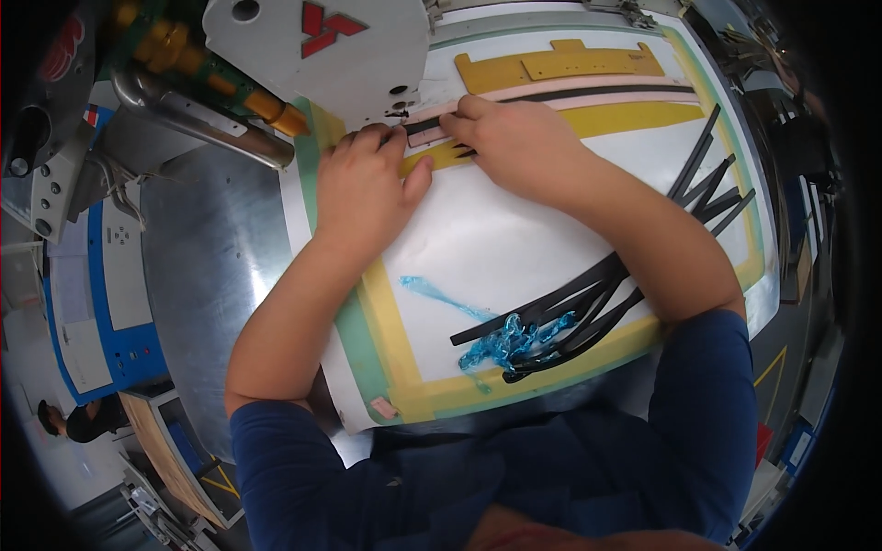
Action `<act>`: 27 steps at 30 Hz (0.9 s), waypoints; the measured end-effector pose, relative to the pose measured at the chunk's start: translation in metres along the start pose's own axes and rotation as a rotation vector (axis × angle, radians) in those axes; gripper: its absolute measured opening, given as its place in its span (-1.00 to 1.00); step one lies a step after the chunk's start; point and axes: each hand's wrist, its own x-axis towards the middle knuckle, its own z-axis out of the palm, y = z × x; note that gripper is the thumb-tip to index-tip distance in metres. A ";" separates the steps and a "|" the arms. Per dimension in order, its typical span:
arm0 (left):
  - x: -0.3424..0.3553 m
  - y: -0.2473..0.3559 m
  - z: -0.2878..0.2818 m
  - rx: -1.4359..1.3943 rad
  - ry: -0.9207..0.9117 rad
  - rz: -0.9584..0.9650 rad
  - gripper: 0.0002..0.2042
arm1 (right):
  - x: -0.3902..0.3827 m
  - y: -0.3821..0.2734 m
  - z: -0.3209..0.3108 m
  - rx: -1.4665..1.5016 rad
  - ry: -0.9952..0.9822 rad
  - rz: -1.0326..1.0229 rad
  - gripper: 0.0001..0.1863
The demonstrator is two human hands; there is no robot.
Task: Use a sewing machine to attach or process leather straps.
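Note:
A long black strip (597,93) lies along a pale pink band (634,98) between two mustard-yellow template pieces. My left hand (363,184) rests at the strip's left end, bent fingertips down on it and thumb spread apart. Close beside it, my right hand (524,142) has its fingertips curled down on the strip. Dark pointed tips (464,150) of a small tool stick out under the right fingers; its kind is mostly hidden. Below the right forearm, several loose black strips (588,285) lie in a bundle, with crumpled shiny blue film (514,342) on them.
The white work board (478,220) has green and yellow tape along its edges. A grey machine head (317,55) and a metal cylinder (202,119) stand close at the upper left. A blue control panel (101,303) is farther left, with another person (83,418) in the background.

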 end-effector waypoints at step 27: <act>0.003 0.007 -0.006 0.003 -0.045 0.011 -0.56 | 0.000 0.004 -0.001 -0.004 -0.001 0.003 -0.65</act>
